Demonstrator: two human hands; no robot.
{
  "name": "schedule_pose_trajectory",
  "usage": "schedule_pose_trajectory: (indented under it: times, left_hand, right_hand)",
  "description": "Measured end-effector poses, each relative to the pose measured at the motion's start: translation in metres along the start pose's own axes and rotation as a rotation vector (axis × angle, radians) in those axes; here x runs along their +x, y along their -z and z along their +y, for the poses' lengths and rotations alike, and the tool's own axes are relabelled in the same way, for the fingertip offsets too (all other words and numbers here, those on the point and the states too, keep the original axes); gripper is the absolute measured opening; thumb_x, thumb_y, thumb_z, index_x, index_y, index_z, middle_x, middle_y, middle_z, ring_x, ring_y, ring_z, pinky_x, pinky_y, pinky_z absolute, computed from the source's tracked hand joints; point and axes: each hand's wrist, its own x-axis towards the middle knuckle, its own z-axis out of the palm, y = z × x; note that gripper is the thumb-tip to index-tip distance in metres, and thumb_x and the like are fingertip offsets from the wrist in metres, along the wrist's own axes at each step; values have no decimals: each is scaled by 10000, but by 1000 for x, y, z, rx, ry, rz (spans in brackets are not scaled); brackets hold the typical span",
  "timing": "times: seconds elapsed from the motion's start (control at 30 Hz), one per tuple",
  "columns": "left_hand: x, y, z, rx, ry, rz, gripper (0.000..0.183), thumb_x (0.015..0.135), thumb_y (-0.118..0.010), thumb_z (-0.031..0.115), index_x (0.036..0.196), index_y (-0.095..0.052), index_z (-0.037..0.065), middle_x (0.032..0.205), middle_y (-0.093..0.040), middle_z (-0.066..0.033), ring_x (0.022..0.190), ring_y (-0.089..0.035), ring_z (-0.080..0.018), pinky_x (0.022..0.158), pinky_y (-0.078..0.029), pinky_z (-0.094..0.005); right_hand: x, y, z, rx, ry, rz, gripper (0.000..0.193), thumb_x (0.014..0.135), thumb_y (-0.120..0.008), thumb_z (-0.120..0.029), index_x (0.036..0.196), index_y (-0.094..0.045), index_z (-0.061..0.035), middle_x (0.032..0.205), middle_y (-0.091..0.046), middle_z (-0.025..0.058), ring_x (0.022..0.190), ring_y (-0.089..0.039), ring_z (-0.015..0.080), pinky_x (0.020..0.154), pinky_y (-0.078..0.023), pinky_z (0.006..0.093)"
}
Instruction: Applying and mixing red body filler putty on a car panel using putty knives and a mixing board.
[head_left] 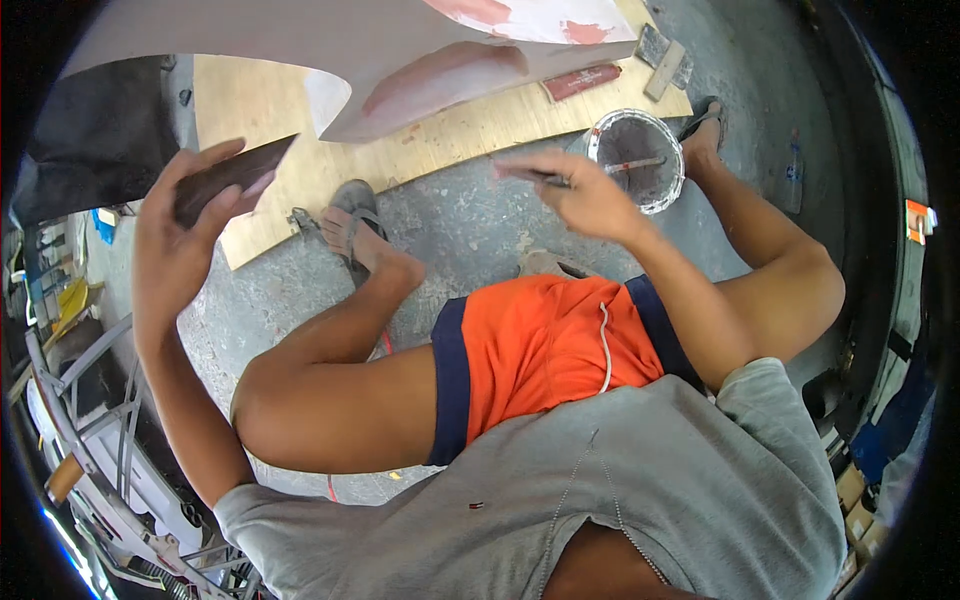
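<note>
Currently I see the left hand [175, 235] with fingers clamped on a dark flat board [235, 175], and the right hand [590, 195] pinching a thin knife [530, 177] just short of the bucket [640, 160]. I judge two risks: filler dropping off the blade beyond the fingertips, or the board slipping from its edge grip.

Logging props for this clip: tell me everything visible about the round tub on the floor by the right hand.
The tub is a round, shallow container with a pale rim, its inner wall smeared grey, as if coated with filler or paste. It stands upright on the grey concrete floor, just off the edge of the plywood sheet and beside a sandalled foot. A thin stick-like tool lies inside it. The right hand hovers beside it without touching; its material cannot be told.
</note>
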Motion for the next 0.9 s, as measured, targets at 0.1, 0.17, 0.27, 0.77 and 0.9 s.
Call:
schedule_pose_trajectory:
  times: [0.1,0.17,0.27,0.77,0.9]
  left_hand:
    - [34,-11,-43,42,181,-276,169,927,-700,46,1074,-639,-11,1328,-657,-184,1098,-701,-256,900,-530,-340]
    - [47,-25,-74,368,-73,-350,164,887,-723,62,1016,-628,27,1567,-438,-253,1359,-544,-392,1064,-463,-416]
    - [59,-53,-125,486,-239,-299,166,867,-724,69,933,-578,26,1663,-258,-221,1532,-240,-435,1216,-284,-519]
    - [50,-87,-185,507,-210,-259,119,844,-640,-15,837,-527,19,1697,-240,-103,1571,-183,-358,1263,-209,-530]
    - [54,-92,-193,492,-178,-312,137,845,-644,-13,832,-513,25,1697,-243,-94,1570,-191,-348,1261,-214,-530]
  right_hand:
    - [33,7,2,-127,-19,42,512,894,-478,111,1331,-666,-77,1279,-715,109,1176,-662,223,1020,-484,311]
    - [58,5,-2,-173,-139,20,510,929,-509,85,1392,-629,-90,1266,-720,94,1056,-663,176,974,-511,304]
    - [121,2,47,-325,161,7,479,952,-506,18,1372,-649,-161,1200,-740,105,1090,-685,225,975,-525,365]
    - [247,-90,128,-1355,-8,147,561,928,-536,-111,1473,-512,-247,1447,-523,76,1342,-472,296,991,-409,638]
    - [256,-98,136,-1348,4,180,576,937,-539,-126,1498,-479,-242,1481,-486,81,1365,-445,313,1007,-395,642]
